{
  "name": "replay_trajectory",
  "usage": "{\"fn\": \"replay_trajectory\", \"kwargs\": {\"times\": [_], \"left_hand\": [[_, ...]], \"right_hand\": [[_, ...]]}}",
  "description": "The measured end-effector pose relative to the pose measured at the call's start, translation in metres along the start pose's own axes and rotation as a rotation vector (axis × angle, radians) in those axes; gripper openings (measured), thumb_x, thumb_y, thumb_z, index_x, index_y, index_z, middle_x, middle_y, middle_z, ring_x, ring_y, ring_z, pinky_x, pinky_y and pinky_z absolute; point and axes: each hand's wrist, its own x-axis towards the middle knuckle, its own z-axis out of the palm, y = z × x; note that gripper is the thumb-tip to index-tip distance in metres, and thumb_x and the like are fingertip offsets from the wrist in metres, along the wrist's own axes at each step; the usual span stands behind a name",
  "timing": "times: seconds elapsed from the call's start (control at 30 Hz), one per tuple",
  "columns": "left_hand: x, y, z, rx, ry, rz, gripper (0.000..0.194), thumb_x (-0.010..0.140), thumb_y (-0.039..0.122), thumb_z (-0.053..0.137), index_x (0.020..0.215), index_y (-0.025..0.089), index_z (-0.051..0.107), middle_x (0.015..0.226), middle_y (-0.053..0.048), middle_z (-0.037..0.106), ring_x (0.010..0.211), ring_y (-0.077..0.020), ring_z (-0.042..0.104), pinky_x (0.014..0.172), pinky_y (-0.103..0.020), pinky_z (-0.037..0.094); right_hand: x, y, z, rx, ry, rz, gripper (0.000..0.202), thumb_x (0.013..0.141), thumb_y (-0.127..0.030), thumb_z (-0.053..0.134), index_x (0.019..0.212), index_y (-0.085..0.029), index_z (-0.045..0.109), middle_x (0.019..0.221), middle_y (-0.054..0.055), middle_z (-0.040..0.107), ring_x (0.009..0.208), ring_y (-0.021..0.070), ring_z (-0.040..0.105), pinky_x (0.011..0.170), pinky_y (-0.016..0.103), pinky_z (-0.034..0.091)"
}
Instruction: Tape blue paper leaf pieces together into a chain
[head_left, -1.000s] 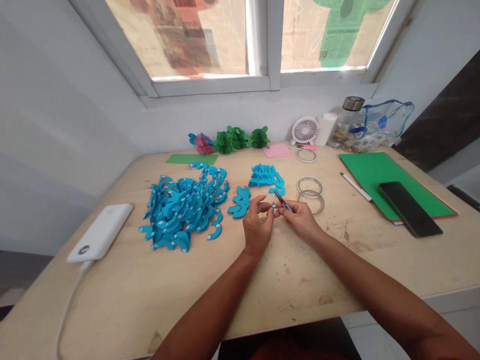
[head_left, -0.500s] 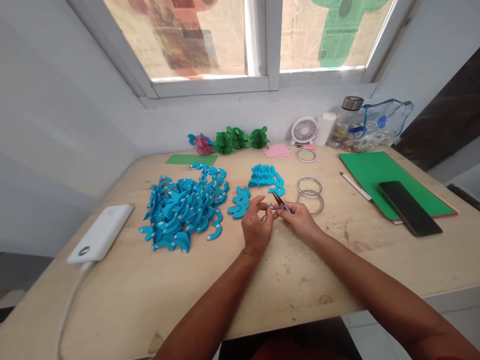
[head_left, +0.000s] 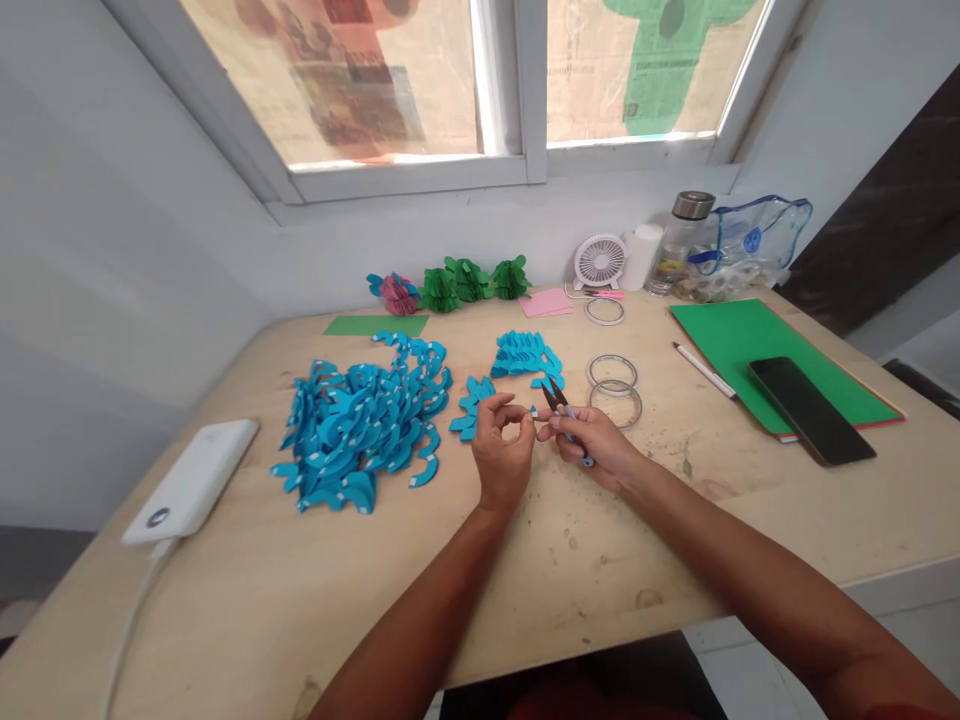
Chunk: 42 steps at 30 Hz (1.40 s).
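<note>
My left hand (head_left: 504,450) is closed in a pinch on a small blue paper piece (head_left: 533,411), mostly hidden by the fingers. Close against it, my right hand (head_left: 596,445) holds a pair of thread snips (head_left: 556,396), blades pointing up and away and a little apart. The right fingertips meet the left ones at the blue piece. Just beyond the hands lie a small fan of blue scalloped paper pieces (head_left: 472,405) and a neater row of them (head_left: 521,353). A big heap of blue curved paper pieces (head_left: 360,420) with white tape squares spreads to the left.
Rolls of thin tape (head_left: 615,403) lie right of the hands. Farther right are a white pen (head_left: 705,370), green sheets (head_left: 750,340) and a phone (head_left: 811,410). A white power bank (head_left: 191,480) is at left. Green paper ornaments (head_left: 471,280), a small fan (head_left: 600,262) and a bottle (head_left: 679,245) line the wall.
The right hand has turned, so the snips' handle end now shows below its fingers. Both hands stay together at the blue piece. The whole view has shifted slightly.
</note>
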Motion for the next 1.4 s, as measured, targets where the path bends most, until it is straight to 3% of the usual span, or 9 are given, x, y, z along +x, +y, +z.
{"fn": "replay_trajectory", "kwargs": {"times": [0.23,0.47,0.77,1.0,1.2,1.4], "left_hand": [[0.002,0.003,-0.003,0.048,0.035,0.057,0.031,0.068,0.015,0.061,0.097,0.021,0.052,0.074,0.001,0.062,0.072,-0.014,0.062,0.075,-0.028,0.047],[0.004,-0.002,0.001,-0.263,-0.099,-0.234,0.038,0.069,0.022,0.063,0.103,0.02,0.046,0.069,0.002,0.062,0.062,-0.0124,0.059,0.06,-0.025,0.048],[-0.003,0.004,0.006,-0.389,-0.194,-0.39,0.048,0.065,0.029,0.069,0.107,0.019,0.047,0.069,0.001,0.063,0.054,-0.0101,0.055,0.043,-0.017,0.037],[-0.003,0.0,0.008,-0.468,-0.291,-0.383,0.05,0.063,0.024,0.07,0.108,0.019,0.048,0.07,0.0,0.064,0.061,-0.0107,0.057,0.053,-0.019,0.041],[-0.003,0.003,0.006,-0.52,-0.38,-0.468,0.051,0.061,0.024,0.071,0.107,0.019,0.05,0.066,0.002,0.062,0.053,-0.0093,0.054,0.047,-0.019,0.036],[-0.003,0.002,0.006,-0.574,-0.469,-0.518,0.049,0.06,0.023,0.072,0.105,0.017,0.055,0.066,0.001,0.062,0.053,-0.0096,0.055,0.045,-0.018,0.036]], "right_hand": [[0.003,0.001,-0.003,-0.011,0.081,-0.03,0.027,0.063,-0.026,0.065,0.087,-0.013,0.063,0.059,0.0,0.062,0.035,0.0022,0.027,0.036,0.02,0.015],[0.01,0.004,-0.01,-0.214,0.164,-0.197,0.029,0.067,-0.035,0.064,0.088,-0.014,0.063,0.048,-0.006,0.048,0.038,0.0041,0.027,0.039,0.021,0.017],[0.012,0.003,-0.014,-0.488,0.207,-0.337,0.015,0.066,-0.03,0.062,0.066,-0.016,0.058,0.055,-0.004,0.049,0.053,0.009,0.041,0.051,0.022,0.032],[0.013,-0.001,-0.018,-0.441,0.298,-0.357,0.02,0.064,-0.034,0.064,0.065,-0.015,0.058,0.052,-0.005,0.046,0.049,0.0077,0.036,0.047,0.021,0.027],[0.012,-0.005,-0.021,-0.281,0.291,-0.326,0.034,0.066,-0.046,0.063,0.079,-0.015,0.061,0.042,-0.009,0.03,0.039,0.0058,0.023,0.04,0.022,0.014],[0.008,-0.012,-0.017,-0.176,0.217,-0.257,0.029,0.061,-0.041,0.068,0.072,-0.015,0.059,0.043,-0.01,0.032,0.038,0.0038,0.022,0.04,0.021,0.012]]}}
